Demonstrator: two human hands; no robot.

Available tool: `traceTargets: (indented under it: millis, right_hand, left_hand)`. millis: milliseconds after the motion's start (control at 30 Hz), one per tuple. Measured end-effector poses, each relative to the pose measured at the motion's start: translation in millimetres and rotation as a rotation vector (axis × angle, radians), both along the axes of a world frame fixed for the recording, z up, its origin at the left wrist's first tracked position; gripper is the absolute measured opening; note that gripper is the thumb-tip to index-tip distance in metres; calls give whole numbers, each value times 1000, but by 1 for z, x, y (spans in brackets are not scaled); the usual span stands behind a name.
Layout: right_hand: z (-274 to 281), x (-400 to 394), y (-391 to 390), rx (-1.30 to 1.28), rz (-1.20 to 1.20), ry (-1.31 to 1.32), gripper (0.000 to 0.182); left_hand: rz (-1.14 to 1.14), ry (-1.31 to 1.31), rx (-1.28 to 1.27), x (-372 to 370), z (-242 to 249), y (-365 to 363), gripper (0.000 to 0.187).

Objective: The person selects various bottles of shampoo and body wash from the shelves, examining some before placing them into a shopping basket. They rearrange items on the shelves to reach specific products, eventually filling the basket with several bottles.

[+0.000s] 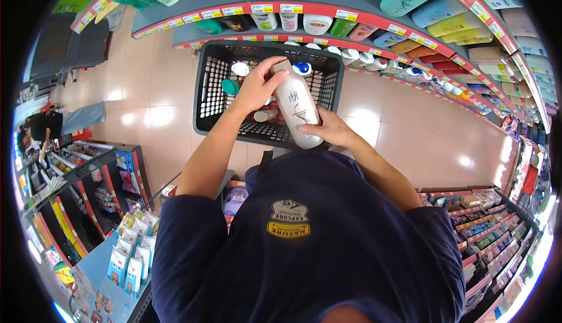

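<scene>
A large beige toiletry bottle (297,105) with dark script on its front lies tilted across my two hands. My left hand (261,87) closes around its cap end, thumb over the cap. Lower down, my right hand (331,129) grips the bottle's side near its base. Beneath the bottle is a black shopping basket (203,123) with perforated walls. Inside it I see a white-capped bottle (240,69), a green-capped bottle (230,86), a bottle with a blue-and-white top (302,68) and a beige container (266,115). My hands and the held bottle hide part of the basket's contents.
Shelves (281,4) of bottles with red price strips curve across the front and right. Boxed items (133,250) stand on a counter at lower left. More stocked racks (486,229) are at lower right. Another person (47,127) is at far left. Tiled floor (404,112) surrounds the basket.
</scene>
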State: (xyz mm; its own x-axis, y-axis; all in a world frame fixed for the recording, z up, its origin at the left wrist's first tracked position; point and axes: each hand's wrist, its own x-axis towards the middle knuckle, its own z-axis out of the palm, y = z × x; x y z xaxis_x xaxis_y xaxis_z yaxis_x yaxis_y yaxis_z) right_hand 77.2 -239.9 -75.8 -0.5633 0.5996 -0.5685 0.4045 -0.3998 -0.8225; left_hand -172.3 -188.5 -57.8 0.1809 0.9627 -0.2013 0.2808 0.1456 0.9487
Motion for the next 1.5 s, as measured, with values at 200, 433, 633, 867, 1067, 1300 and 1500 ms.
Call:
traceTargets:
  millis: [200, 433, 633, 867, 1067, 1300, 1500]
  right_hand:
    - [20, -2, 15, 186, -221, 45, 79]
    - [57, 16, 94, 347, -371, -58, 75]
    - [54, 34, 125, 653, -493, -88, 77]
    - [0, 55, 61, 628, -551, -134, 60]
    - [-24, 59, -25, 312, -510, -148, 50]
    - [-44, 69, -55, 190, -482, -155, 48]
    - [-44, 76, -43, 181, -489, -147, 48]
  left_hand:
    - [-6, -151, 48, 39, 38, 20, 58]
    - [-66, -181, -122, 75, 34, 54, 55]
    - [-25, -41, 70, 91, 47, 128, 55]
    - [33, -106, 175, 102, 43, 221, 48]
    - [50, -18, 243, 120, 23, 269, 50]
    - [107, 95, 271, 142, 19, 283, 53]
    - [42, 327, 358, 137, 13, 282, 54]
